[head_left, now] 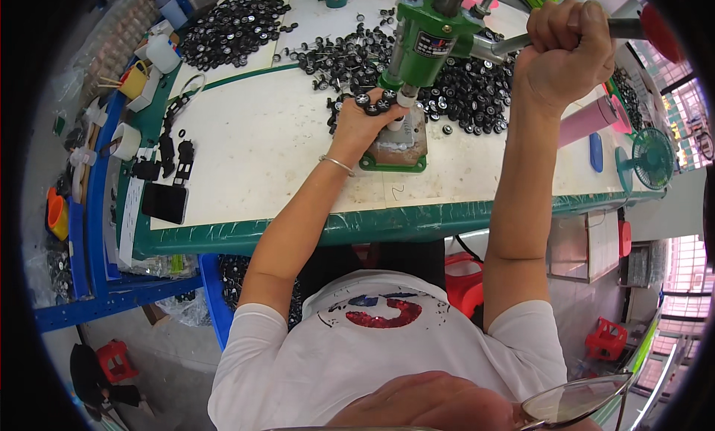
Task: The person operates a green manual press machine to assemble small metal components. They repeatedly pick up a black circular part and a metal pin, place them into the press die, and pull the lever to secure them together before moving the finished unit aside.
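Note:
A green hand press (428,47) stands on the table in front of me. My right hand (567,55) is raised and wrapped round its metal lever (625,29), just short of the red knob (661,33). My left hand (359,125) is at the press, holding several small black wheels (372,103) with silvery centres. Its fingertips reach under the ram (407,97), over the metal base (402,149). Whatever sits right between the fingertips and the ram is too small to make out.
Loose black wheels (477,96) lie heaped behind and beside the press, with another heap (234,30) at the far left. A phone (164,202) lies by the left edge. A pink bottle (588,122) and green fan (652,158) are on the right. A blue bin (216,297) sits below.

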`<state>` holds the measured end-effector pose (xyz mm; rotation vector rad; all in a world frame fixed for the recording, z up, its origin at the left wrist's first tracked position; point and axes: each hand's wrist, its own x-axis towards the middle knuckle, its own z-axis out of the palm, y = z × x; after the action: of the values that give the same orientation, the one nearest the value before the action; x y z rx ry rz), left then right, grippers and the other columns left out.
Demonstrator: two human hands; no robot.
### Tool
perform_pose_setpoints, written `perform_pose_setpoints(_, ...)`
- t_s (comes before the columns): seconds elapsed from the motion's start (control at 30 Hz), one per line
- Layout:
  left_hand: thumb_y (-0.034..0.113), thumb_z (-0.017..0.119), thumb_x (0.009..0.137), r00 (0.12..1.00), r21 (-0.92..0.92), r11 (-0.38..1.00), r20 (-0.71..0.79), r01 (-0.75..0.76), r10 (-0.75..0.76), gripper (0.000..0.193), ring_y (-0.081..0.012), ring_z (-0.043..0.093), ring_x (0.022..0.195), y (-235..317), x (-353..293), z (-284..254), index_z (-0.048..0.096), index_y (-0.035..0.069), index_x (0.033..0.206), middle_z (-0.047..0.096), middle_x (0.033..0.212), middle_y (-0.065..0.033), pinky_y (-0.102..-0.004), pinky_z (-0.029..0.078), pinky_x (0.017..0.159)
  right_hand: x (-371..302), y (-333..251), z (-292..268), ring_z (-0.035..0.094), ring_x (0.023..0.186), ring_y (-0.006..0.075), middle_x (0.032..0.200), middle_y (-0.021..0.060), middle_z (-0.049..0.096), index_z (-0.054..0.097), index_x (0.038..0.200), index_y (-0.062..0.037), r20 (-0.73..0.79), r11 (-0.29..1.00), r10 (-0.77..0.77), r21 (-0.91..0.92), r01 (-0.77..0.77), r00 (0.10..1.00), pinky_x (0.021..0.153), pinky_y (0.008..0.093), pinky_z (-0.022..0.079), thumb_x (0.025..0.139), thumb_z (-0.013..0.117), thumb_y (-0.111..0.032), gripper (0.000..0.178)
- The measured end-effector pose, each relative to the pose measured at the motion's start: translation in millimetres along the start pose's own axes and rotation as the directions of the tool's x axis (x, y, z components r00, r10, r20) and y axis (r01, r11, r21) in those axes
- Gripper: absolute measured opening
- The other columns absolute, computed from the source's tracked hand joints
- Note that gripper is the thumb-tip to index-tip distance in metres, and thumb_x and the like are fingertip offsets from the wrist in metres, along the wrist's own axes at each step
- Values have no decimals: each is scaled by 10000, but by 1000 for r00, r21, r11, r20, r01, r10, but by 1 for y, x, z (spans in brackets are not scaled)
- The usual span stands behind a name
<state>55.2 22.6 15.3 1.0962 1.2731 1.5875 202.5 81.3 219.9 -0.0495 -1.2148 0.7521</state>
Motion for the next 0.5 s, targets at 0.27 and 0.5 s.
perform_pose_setpoints(0.27, 250, 802, 731, 989, 127, 981, -15, 147, -146, 325, -72, 574, 684, 14, -2, 3, 706, 17, 936, 678, 811, -23, -231, 455, 648, 64, 73, -34, 223, 395, 31, 520, -88, 274, 413, 663, -166, 186, 873, 459, 88, -480, 869, 359, 206, 172, 906, 594, -279, 323)
perform_pose_setpoints(0.5, 165, 769, 781, 978, -380, 922, -152, 77, -144, 255, -93, 594, 684, 0, 13, -42, 666, 26, 968, 656, 797, -27, -206, 454, 566, 74, 96, -42, 348, 401, 57, 556, -63, 423, 537, 753, -143, 173, 717, 689, -18, -697, 704, 364, 212, 254, 911, 600, -311, 239)
